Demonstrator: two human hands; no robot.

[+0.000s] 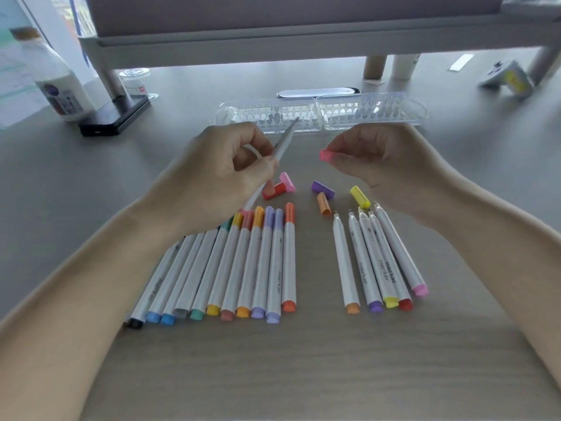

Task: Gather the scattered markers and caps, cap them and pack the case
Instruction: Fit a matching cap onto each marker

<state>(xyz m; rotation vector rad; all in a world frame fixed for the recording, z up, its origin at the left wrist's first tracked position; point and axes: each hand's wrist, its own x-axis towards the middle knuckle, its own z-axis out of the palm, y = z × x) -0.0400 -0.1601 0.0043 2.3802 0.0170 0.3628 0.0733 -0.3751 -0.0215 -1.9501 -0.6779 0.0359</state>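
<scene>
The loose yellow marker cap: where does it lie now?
In the head view, the yellow plastic cap lies right of centre on the grey-brown table, at the tips of the uncapped white markers, right of the purple cap.

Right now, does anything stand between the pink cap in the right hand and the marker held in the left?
Nothing visible does: an open gap separates the pink cap from the marker; the loose caps lie on the table below.
</scene>
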